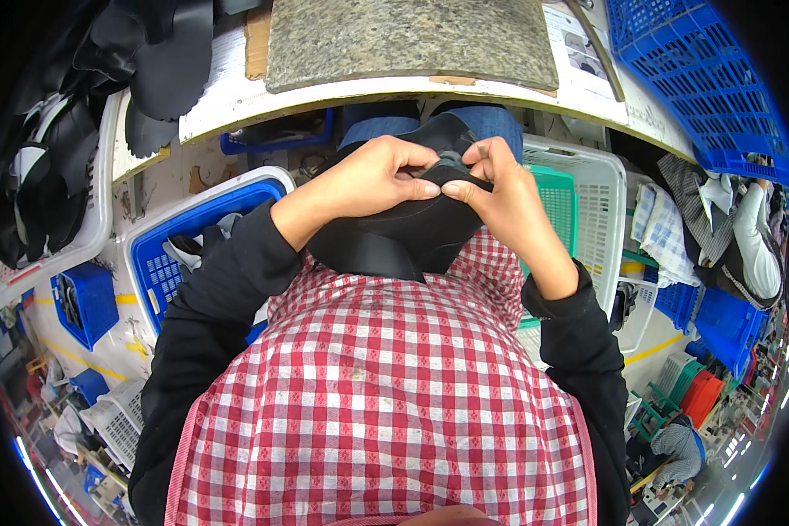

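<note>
A black leather shoe upper rests over my lap, in front of the red-and-white checked apron. My left hand pinches its far edge between thumb and fingers. Close beside it, my right hand grips the same edge, thumb and fingers pressed together. The two thumbs nearly meet at a small folded spot in the leather, and a greyish lining shows between the fingertips. The rest of the upper hangs below the hands, its folds partly hidden by them.
Ahead, a speckled stone slab lies on a white table. Black leather pieces overhang its left side. A blue basket stands left, a white basket right. A tall blue crate is at the far right.
</note>
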`<state>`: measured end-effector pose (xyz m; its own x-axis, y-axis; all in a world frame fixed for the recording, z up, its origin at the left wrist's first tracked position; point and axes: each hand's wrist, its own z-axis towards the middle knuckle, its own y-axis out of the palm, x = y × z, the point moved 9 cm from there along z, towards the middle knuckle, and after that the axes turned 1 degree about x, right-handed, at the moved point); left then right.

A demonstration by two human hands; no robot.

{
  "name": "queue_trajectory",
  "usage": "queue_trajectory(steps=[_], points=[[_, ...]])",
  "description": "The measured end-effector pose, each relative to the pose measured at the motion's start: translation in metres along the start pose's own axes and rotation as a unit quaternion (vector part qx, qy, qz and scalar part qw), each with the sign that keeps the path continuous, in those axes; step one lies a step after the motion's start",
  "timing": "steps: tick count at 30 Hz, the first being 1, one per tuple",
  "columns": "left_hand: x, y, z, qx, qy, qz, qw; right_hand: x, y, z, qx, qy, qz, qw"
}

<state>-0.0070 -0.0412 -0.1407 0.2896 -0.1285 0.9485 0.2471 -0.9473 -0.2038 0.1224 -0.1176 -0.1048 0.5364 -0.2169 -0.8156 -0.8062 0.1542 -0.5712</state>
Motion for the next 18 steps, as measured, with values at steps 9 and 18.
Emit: queue_trajectory(steps=[9,18], points=[[0.003,0.004,-0.005,0.096,0.025,-0.259,0.961,0.011,0.004,-0.001,-0.023,0.008,-0.004,1.0],[0.017,-0.019,0.018,-0.037,-0.031,-0.068,0.997,0.012,0.016,0.003,-0.048,0.006,0.003,0.999]])
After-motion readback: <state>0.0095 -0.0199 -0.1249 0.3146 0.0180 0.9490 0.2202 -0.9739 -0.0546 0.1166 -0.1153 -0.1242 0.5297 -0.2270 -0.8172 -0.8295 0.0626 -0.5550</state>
